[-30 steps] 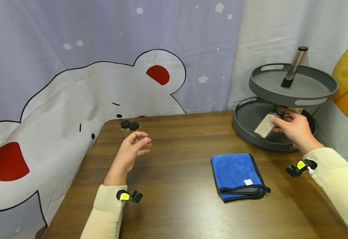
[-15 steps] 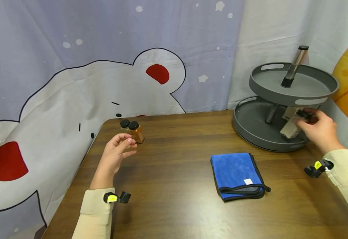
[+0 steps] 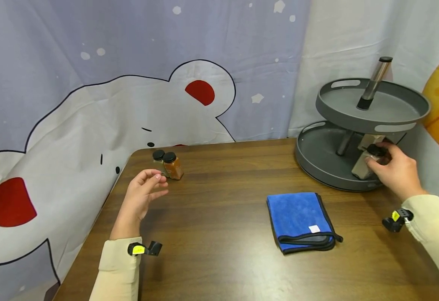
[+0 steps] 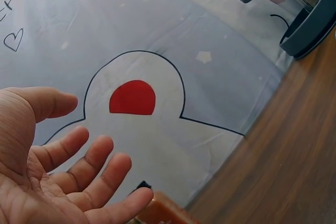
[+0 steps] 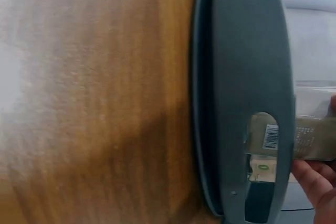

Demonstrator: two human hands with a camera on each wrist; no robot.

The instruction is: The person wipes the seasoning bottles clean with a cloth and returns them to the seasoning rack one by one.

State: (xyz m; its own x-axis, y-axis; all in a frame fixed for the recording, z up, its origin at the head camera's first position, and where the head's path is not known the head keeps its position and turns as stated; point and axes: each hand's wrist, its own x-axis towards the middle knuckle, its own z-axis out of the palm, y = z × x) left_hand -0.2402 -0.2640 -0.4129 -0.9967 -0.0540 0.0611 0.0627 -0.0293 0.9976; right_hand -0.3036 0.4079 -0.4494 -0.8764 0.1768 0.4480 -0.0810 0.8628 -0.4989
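Observation:
My right hand (image 3: 398,169) grips a spice jar (image 3: 363,166) with a black lid and pale contents, at the right side of the lower tier (image 3: 319,144) of a grey two-tier tray. In the right wrist view the held jar (image 5: 312,137) shows behind the tier's rim, with a barcode visible through the handle slot. Behind it on that tier stands another pale jar (image 3: 370,141). My left hand (image 3: 140,194) hovers over the table with loosely bent fingers, holding nothing. Just beyond it stand an orange-brown spice jar (image 3: 174,168) and a greenish jar (image 3: 158,156), both black-lidded.
A folded blue cloth (image 3: 298,217) with black edging lies on the wooden table (image 3: 219,234). The upper tier (image 3: 396,104) and its metal post (image 3: 375,81) overhang the lower one. A patterned curtain (image 3: 136,108) hangs behind the table.
My right hand has carried the pale jar rightward and set it lower and more upright near the lower tier's right rim. My left hand has drawn back left, uncovering the orange-brown jar.

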